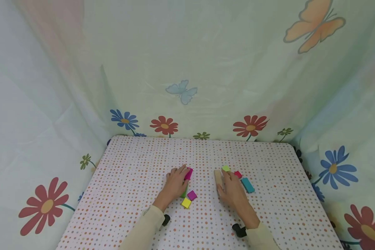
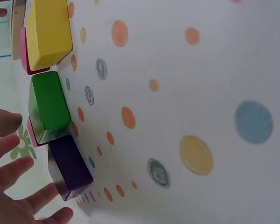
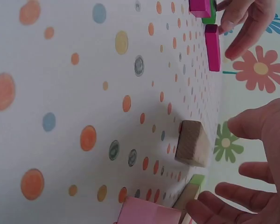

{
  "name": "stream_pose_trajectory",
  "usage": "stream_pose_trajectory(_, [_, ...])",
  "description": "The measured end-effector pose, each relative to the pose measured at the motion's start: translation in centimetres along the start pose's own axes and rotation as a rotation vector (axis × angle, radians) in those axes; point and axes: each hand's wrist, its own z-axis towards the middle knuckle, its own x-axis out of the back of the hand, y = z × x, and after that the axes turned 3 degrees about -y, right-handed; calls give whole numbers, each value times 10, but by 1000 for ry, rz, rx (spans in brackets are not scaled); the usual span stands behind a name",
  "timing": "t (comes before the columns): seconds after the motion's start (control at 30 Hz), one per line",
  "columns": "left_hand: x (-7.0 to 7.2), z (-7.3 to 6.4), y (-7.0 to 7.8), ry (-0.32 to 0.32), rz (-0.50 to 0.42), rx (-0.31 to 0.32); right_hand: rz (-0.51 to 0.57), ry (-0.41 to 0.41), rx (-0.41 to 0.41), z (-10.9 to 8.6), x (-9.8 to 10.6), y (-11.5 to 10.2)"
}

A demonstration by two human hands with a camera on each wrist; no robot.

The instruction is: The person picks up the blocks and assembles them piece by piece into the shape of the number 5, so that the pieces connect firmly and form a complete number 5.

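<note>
In the head view, my left hand lies over a magenta block and a green block. Its fingers are spread in the left wrist view, one fingertip right at a dark purple block, which the hand hides from above. A second magenta block and a yellow block sit close by. My right hand hovers beside a plain wooden block, fingers loosely parted. Past its fingertips are a light green block and a red block. A pink block shows in the right wrist view.
A teal block lies to the right of the right hand. All the blocks rest on a table with a dotted cover. A curtain printed with flowers and butterflies hangs behind the table and along both sides.
</note>
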Motion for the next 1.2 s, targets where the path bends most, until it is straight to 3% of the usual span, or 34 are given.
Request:
stream_pose_trajectory(0.2, [-3,3,-2,-17,0,-1,3,-40,-17,0,-4,0])
stream_pose_trajectory(0.67, [-8,7,-6,35,-3,41,23,-99,-76,0,-10,-1])
stream_pose_trajectory(1.2, [-11,9,-4,7,-30,79,22,-129,-114,3,-14,-7])
